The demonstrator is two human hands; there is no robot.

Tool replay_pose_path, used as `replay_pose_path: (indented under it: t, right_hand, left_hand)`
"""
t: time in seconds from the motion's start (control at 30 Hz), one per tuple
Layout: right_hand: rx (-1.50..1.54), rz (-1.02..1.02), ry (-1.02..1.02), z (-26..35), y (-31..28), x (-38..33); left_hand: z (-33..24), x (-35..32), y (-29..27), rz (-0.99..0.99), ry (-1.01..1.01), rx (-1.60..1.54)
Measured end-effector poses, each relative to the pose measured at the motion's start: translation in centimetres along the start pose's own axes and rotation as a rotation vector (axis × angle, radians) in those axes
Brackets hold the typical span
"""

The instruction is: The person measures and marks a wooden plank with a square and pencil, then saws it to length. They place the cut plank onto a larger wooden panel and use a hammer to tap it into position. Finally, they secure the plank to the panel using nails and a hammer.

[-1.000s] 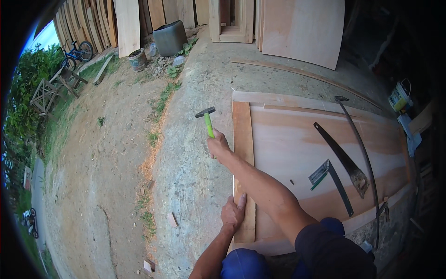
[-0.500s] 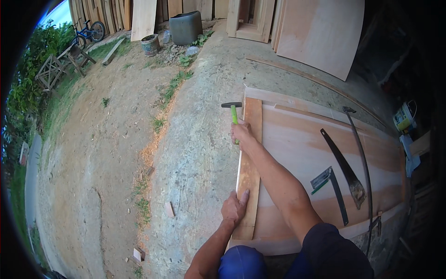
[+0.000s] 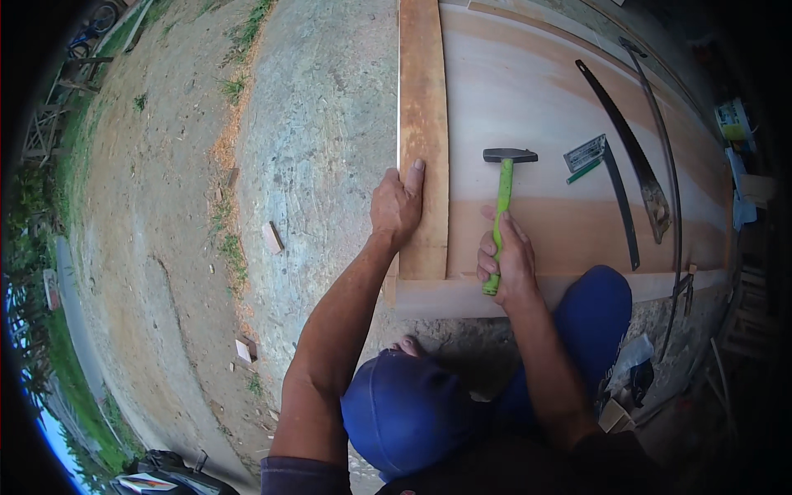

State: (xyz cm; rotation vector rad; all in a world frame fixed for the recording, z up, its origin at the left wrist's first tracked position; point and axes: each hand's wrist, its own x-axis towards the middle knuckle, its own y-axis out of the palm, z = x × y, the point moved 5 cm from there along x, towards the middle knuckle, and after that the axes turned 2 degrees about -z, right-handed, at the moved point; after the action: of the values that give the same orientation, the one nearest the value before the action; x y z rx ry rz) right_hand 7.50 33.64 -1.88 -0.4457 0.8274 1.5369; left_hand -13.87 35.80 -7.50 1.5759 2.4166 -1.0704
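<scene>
Holding the brown strip true matters most, we judge: it lies along the left edge of the pale panel, its near end just short of the near left corner. Our left hand clasps its outer side, thumb laid over the top face and fingers curled at the edge; how hard they press we cannot tell. We would do well to spread that pressure and feel that both edges run flush. Our right hand is wrapped round the lower part of the hammer's green handle, one finger looser than the rest; the hammer is over the panel near its near edge, and we cannot tell whether its head touches the surface. Any blow would want our left thumb well aside. Toward the right edge lie the square, the saw and a long dark bar, best left clear of our elbow. Our blue-clad right knee overlaps the near edge, so we should avoid nudging the panel.
</scene>
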Motion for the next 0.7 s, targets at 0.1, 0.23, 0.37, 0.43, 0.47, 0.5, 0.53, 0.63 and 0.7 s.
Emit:
replay_pose_path:
  t: [0.1,0.23,0.37,0.43,0.47,0.5,0.53,0.63,0.7]
  right_hand:
    - [0.126,0.014,0.086,-3.0,-1.7,-2.9]
    - [0.256,-0.034,0.049,-5.0,-2.0,-3.6]
    - [0.186,0.131,0.241,-6.7,0.1,-6.0]
    - [0.223,0.055,0.167,-6.5,0.1,-6.2]
    - [0.243,0.017,0.130,-6.3,0.0,-6.3]
    - [0.234,0.068,0.173,-6.7,0.1,-6.5]
    - [0.225,0.119,0.215,-7.1,0.1,-6.4]
    - [0.196,0.141,0.204,-6.9,-0.3,-6.3]
    - [0.189,0.125,0.182,-6.9,-0.3,-6.1]
  left_hand:
    - [0.5,0.3,0.4,-0.011,0.021,-0.002]
    - [0.4,0.3,1.0,-0.001,0.039,-0.018]
    - [0.7,0.3,0.9,-0.015,0.038,-0.032]
    - [0.5,0.2,0.8,-0.013,0.049,0.009]
    - [0.4,0.2,0.6,-0.013,0.053,0.030]
    - [0.4,0.1,0.6,-0.016,0.060,0.019]
    - [0.3,0.1,0.6,-0.019,0.067,0.009]
    - [0.4,-0.1,0.3,-0.019,0.055,0.000]
    - [0.5,-0.1,0.2,-0.029,0.051,-0.001]
